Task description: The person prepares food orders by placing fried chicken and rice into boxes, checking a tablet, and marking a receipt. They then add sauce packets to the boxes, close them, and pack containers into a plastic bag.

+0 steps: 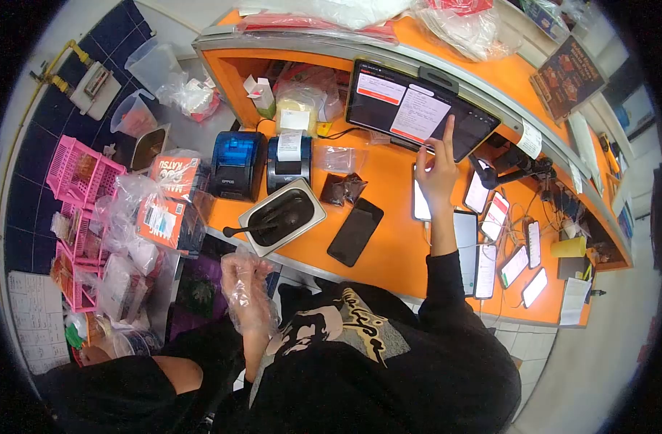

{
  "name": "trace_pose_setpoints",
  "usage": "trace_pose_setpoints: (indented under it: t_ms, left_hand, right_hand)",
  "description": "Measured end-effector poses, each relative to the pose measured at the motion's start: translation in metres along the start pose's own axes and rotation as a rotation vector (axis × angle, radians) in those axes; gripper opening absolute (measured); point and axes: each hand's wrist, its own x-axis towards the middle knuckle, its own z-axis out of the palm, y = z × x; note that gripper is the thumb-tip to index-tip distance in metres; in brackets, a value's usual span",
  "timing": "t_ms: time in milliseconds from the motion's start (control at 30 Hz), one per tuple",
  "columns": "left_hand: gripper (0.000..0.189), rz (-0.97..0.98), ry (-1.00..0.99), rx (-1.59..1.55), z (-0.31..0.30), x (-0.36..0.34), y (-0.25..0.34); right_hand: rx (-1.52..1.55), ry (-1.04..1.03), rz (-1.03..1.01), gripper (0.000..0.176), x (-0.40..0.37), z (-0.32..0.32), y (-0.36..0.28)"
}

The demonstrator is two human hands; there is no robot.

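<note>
"Head view, pls: which hand's nearer the tablet (423, 108)?"

"R hand (439, 173), by far. It's raised over an orange table (399, 224), index finger out straight against or just short of the screen (374, 108); can't tell if it's touching. Other R fingers bend loosely, w/ no hold on anything."

"How does the tablet lie?"

"Propped at the table's far side, straight beyond R hand, face toward the cam. Long axis slants from upper L to lower R of frame, across the finger's line. Fingertip's R of center, at the edge of a white panel (417, 116)."

"L hand (245, 289)?"

"Well apart, low by the table's near edge, in a clear glove (233, 289). Fingers loosely curled; can't tell if they've hold of anything. Nearest: a tray (293, 234) w/ a spoon (262, 226) in it, handle over the rim."

"Rest?"

"Dark phone (355, 231) flat between tray & R forearm (442, 235); lit phones (494, 217) R of that arm; two printers (237, 166) beyond the tray."
</note>
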Motion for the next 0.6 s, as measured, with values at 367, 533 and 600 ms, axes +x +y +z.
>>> trace_pose_setpoints:
  t_ms: [367,533,600]
  left_hand:
    - [0.015,-0.01,0.006,-0.071,0.005,-0.005,-0.005]
    - [0.02,-0.014,0.018,-0.025,0.002,-0.003,-0.007]
    - [0.02,-0.004,0.01,-0.015,0.0,-0.001,-0.009]
  right_hand:
    - [0.004,0.025,-0.006,0.004,0.0,0.001,-0.004]
    - [0.004,0.02,0.015,0.004,-0.001,0.002,-0.005]
    - [-0.008,0.015,0.018,0.004,0.0,0.002,-0.005]
